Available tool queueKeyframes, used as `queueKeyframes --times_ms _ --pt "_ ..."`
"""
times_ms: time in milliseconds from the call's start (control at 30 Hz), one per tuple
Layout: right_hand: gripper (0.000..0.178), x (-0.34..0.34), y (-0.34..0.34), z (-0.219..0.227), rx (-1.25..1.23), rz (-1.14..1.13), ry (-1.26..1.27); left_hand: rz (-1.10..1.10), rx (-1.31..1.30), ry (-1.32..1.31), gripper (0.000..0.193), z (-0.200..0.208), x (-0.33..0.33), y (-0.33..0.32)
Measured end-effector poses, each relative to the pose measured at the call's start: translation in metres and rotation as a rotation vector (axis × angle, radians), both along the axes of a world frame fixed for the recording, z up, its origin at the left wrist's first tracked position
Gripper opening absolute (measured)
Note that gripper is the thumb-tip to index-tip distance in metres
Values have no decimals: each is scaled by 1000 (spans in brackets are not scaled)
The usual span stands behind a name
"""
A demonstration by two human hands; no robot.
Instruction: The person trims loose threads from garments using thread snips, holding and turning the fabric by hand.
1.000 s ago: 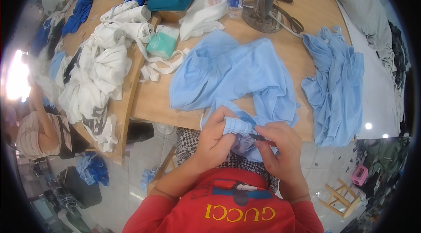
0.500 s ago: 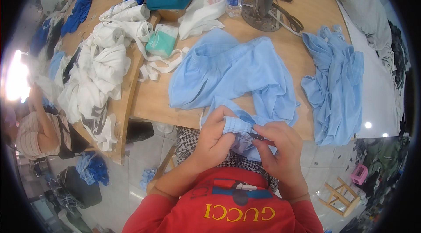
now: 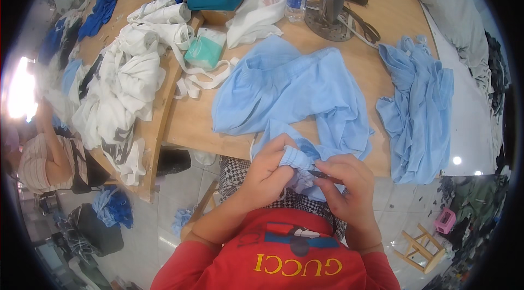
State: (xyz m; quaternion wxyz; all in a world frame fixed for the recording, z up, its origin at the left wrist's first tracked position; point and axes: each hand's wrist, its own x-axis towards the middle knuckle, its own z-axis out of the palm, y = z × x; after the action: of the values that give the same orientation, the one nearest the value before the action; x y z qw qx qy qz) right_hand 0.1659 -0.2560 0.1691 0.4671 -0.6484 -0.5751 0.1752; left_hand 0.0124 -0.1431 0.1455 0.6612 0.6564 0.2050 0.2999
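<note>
My left hand (image 3: 266,176) is closed on the gathered elastic edge (image 3: 295,159) of a light blue garment, bunched above my lap at the table's front edge. Between the thumb and fingers of my right hand (image 3: 349,183) is a small dark pointed tool (image 3: 318,174). Its tip meets the cloth just right of the elastic; its exact kind is hidden by the fingers. Beyond both hands, more light blue cloth (image 3: 289,91) lies spread over the table.
Another light blue garment pile (image 3: 417,112) lies at the right. White cloth (image 3: 128,72) and a green-white packet (image 3: 205,50) lie to the left. A water bottle (image 3: 296,3) and a grey stand (image 3: 330,14) are farther back. A wooden stool (image 3: 420,249) stands on the floor; a person (image 3: 46,162) sits far left.
Both hands stay at the garment edge, with the elastic tilted slightly and the dark tool's tip shifted a little at the cloth. The whole view has moved slightly.
</note>
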Motion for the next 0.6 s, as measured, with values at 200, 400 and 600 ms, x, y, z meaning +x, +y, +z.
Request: queueKeyframes --times_ms 200,400,600 --pt "32 -5 -2 -5 48 0 177 -81 -224 -21 20 3 -3 -2" --pt "32 -4 -3 -4 57 -3 159 -45 -194 -30 15 3 -1 -3" --pt "31 -2 -2 1 38 -23 54 -33 -50 -4 17 -1 0 -2"
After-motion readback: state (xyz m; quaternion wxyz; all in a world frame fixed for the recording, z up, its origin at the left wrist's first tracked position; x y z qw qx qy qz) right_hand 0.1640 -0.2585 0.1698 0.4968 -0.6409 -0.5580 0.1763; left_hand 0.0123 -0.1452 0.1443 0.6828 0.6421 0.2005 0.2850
